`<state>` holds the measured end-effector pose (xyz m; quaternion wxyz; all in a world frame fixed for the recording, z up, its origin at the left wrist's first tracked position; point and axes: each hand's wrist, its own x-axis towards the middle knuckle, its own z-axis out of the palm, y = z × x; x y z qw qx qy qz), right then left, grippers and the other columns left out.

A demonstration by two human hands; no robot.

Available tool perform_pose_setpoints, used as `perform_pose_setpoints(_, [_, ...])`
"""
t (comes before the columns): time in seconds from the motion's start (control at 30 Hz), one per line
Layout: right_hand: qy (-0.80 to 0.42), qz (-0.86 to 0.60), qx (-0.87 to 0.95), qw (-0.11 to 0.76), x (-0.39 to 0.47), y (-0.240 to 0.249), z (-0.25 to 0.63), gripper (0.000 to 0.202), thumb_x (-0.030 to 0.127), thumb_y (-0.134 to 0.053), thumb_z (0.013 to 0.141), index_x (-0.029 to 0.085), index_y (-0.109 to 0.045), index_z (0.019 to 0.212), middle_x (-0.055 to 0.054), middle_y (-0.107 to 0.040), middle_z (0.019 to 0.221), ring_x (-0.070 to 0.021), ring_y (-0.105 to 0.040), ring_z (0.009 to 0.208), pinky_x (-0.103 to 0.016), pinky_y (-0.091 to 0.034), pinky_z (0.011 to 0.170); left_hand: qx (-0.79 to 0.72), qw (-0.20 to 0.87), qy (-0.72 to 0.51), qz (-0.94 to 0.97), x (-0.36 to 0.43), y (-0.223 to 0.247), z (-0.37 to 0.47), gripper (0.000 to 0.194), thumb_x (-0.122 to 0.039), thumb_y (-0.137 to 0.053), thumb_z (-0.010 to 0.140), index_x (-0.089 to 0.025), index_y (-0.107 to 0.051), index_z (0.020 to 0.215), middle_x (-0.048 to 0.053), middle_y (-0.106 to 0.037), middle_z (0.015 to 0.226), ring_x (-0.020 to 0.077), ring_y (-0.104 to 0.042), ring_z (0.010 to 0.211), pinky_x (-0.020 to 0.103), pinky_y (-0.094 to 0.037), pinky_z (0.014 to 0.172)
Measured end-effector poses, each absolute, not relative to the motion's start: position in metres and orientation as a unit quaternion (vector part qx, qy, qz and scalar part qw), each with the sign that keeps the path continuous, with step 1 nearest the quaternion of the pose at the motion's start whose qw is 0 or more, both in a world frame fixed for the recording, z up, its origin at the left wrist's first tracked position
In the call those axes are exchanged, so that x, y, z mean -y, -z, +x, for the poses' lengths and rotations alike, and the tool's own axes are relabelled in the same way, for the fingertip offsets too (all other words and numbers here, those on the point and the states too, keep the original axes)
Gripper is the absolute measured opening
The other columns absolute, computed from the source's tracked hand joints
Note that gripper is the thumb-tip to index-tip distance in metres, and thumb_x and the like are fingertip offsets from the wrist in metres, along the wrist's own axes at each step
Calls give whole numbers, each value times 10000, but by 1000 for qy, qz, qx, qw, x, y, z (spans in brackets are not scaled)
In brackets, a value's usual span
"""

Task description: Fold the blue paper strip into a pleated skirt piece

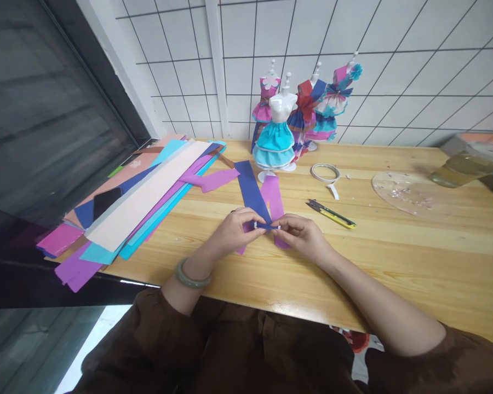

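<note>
Left hand (236, 230), right hand (303, 234): fingertips closed, pinching opposite ends of folded blue piece (265, 225) | done: white mannequin (283, 105) wearing turquoise skirt (275, 138) | seemingly undone: bodice showing bare

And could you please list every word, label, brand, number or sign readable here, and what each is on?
No text can be read in this view.
Yellow-and-black snips: any marking is too small to read.
Dark phone-like object: no lettering shows.
Gathered blue strip: no lettering shows.

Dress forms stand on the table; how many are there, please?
4: turquoise form in front, pink form behind left, red form behind right, blue-flowered form farthest right; more may be hidden.
</note>
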<state>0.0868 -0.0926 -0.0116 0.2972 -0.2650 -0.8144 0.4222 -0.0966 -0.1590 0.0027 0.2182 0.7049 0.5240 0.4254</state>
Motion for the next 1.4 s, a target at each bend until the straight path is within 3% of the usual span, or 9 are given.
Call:
perform_pose_setpoints(0.17, [-442, -278, 797, 303, 92, 10, 87, 187, 315, -576, 756, 186, -661, 860, -49, -632, 787, -136, -543, 650, -251, -428, 564, -547, 296, -432, 654, 160, 0, -98, 193, -254, -569, 720, -154, -622, 876, 18, -598, 760, 112, -520, 680, 240, -415, 652])
perform_pose_setpoints(0.6, [-555, -323, 705, 301, 92, 8, 88, 290, 342, -679, 649, 171, -686, 883, -61, -677, 838, -149, -588, 674, -279, -461, 623, -528, 415, -465, 576, 157, 4, -102, 184, -271, -598, 687, -130, -613, 804, -2, -533, 652, 83, -468, 600, 207, -365, 556])
perform_pose_setpoints(0.8, [-604, -300, 670, 310, 92, 7, 88, 287, 323, -702, 631, 181, -666, 877, -24, -667, 734, -113, -577, 613, -256, -463, 612, -506, 470, -475, 546, 158, 3, -102, 228, -280, -613, 674, -128, -593, 843, -11, -521, 637, 76, -476, 591, 211, -375, 564])
perform_pose_setpoints(1.13, [-602, -295, 680, 297, 90, 7, 91, 301, 366, -670, 660, 178, -653, 895, -36, -671, 769, -140, -602, 656, -290, -477, 650, -493, 490, -477, 538, 157, 2, -106, 233, -235, -620, 675, -125, -596, 878, -3, -558, 652, 74, -507, 599, 209, -397, 580])
perform_pose_setpoints(1.4, [-598, -297, 687, 288, 90, 2, 92, 253, 350, -650, 689, 176, -657, 872, -25, -665, 686, -140, -599, 629, -289, -471, 637, -478, 503, -486, 532, 158, 1, -106, 194, -188, -599, 686, -121, -613, 868, 14, -585, 693, 83, -532, 649, 214, -412, 622])
